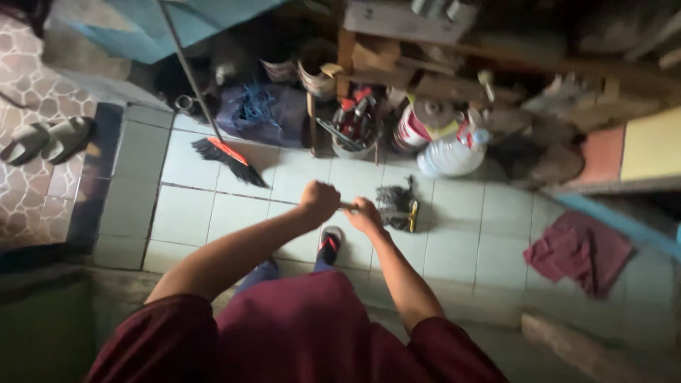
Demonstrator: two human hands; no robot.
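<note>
I look down at my two arms in dark red sleeves over a pale tiled floor. My left hand is closed in a fist around the near end of a thin handle. My right hand grips the same handle just beside it. The handle leads to a dark bristled brush head with a yellow edge, resting low over the tiles. My foot in a red and black sandal stands beneath my hands.
A broom with an orange band leans at the left. A bucket of tools, a large clear water bottle and cluttered wooden shelves line the back. A maroon cloth lies right. Grey slippers sit far left.
</note>
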